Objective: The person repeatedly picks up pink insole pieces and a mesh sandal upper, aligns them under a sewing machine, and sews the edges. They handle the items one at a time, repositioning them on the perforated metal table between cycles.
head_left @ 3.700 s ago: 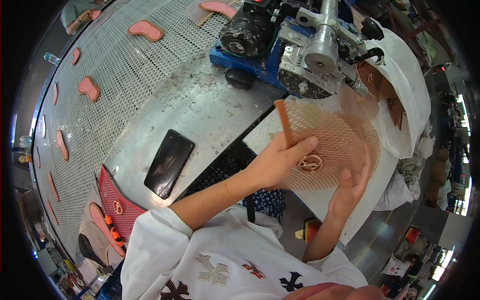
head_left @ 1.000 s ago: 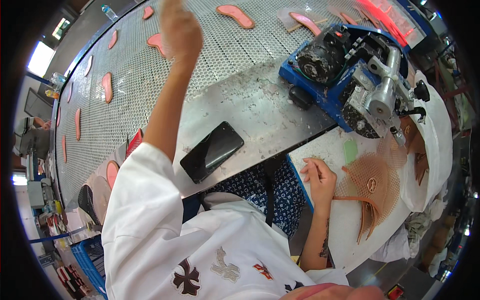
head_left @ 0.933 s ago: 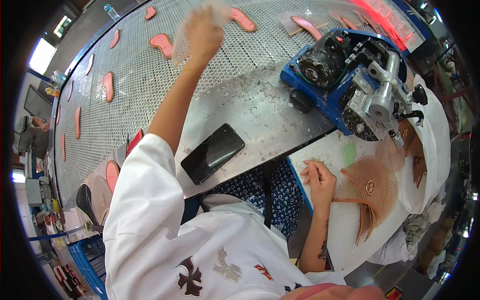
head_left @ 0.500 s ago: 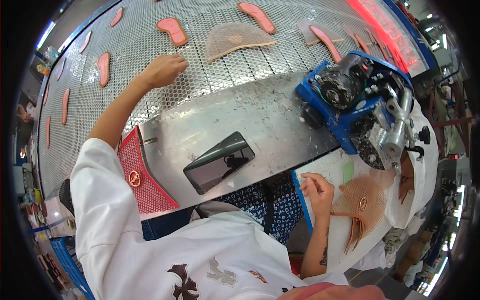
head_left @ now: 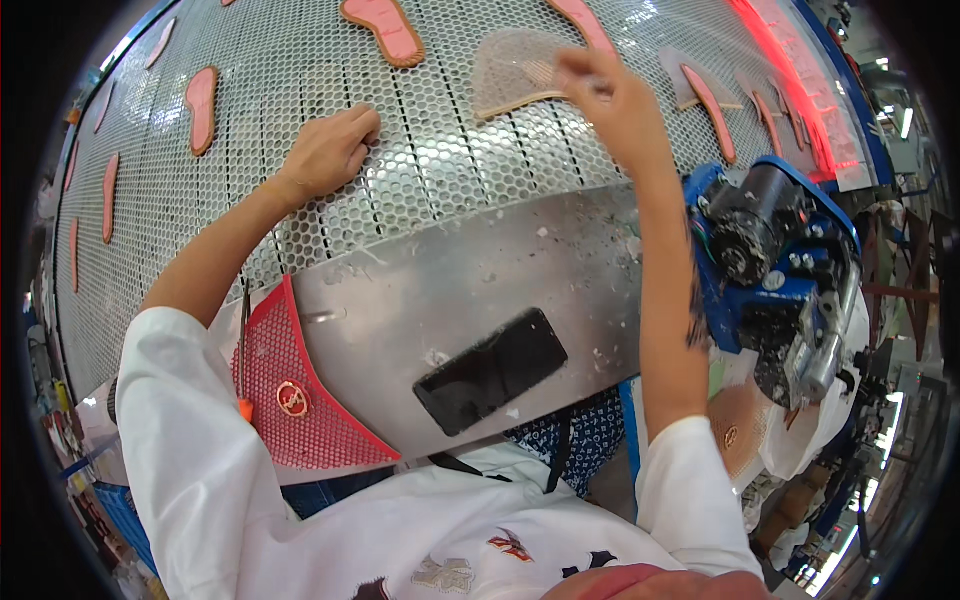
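Observation:
My left hand [head_left: 332, 150] is curled into a loose fist low over the perforated metal belt [head_left: 450, 160], with nothing visible in it. My right hand [head_left: 610, 100] reaches to the right end of a clear mesh piece [head_left: 510, 80] with a tan edge. Its fingers are smeared by motion, and whether they grip the mesh is unclear. Between and beyond my hands lie pink insoles with brown rims, one [head_left: 390, 30] at the top middle and another [head_left: 590, 25] above my right hand. A further insole [head_left: 202, 110] rests left of my left hand.
A black phone [head_left: 490, 370] lies on the metal ledge [head_left: 420, 290]. Left of it are a red mesh piece [head_left: 330, 420] with a round emblem and a thin tool with an orange handle [head_left: 246, 409]. A blue motorised machine [head_left: 770, 250] stands at right, before a tan mesh piece [head_left: 740, 430].
My right hand has risen from beside the tan mesh piece to the clear mesh piece on the belt. My view has shifted; my left hand stays a fist over the belt.

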Demonstrator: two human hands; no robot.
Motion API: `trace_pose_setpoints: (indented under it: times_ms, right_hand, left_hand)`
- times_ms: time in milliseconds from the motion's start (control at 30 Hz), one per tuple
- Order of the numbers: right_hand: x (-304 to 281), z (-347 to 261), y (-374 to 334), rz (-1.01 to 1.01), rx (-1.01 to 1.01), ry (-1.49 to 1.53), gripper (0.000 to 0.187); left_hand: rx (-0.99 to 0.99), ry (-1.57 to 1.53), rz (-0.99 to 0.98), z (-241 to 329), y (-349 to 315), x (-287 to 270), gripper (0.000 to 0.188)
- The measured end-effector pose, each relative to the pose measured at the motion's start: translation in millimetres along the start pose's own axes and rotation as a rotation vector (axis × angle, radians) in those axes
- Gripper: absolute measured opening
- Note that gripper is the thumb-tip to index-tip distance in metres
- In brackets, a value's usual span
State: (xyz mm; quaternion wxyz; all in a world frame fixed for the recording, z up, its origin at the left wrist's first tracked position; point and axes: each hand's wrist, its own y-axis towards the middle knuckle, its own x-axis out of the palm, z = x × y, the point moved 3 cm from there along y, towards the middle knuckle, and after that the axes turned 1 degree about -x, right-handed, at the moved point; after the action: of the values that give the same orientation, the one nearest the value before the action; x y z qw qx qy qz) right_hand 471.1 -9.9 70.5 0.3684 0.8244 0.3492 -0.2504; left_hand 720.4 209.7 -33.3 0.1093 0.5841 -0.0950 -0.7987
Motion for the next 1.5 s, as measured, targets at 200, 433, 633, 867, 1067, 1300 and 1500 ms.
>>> trace_pose_setpoints:
  times_ms: [200, 433, 633, 867, 1067, 1300, 1500]
  right_hand:
    - [29, 187, 117, 0.187, 0.228, -0.539, 0.070]
    - [13, 295, 179, -0.175, 0.265, -0.323, 0.100]
    - [37, 261, 175, -0.182, 0.170, -0.585, 0.094]
    - [1, 226, 181, 0.186, 0.315, -0.613, 0.086]
    - [38, 128, 98, 0.214, 0.287, -0.121, 0.081]
    - [69, 112, 47, 0.003, 0.269, -0.493, 0.073]
    - [25, 145, 66, 0.118, 0.374, -0.678, 0.070]
  left_hand:
    - [0.009, -0.066, 0.027, 3, 0, -4, 0.019]
    - [-0.011, -0.096, 0.012, -2, 5, 0, 0.014]
    - [-0.057, -0.071, -0.011, -5, -4, 0, 0.013]
    - [-0.027, -0.116, 0.057, -6, 2, 4, 0.015]
    - [-0.060, -0.064, 0.059, -3, -2, -1, 0.007]
    - [-0.042, -0.027, 0.073, 0, 2, -1, 0.006]
    - [-0.057, -0.040, 0.063, 2, 4, 0, 0.006]
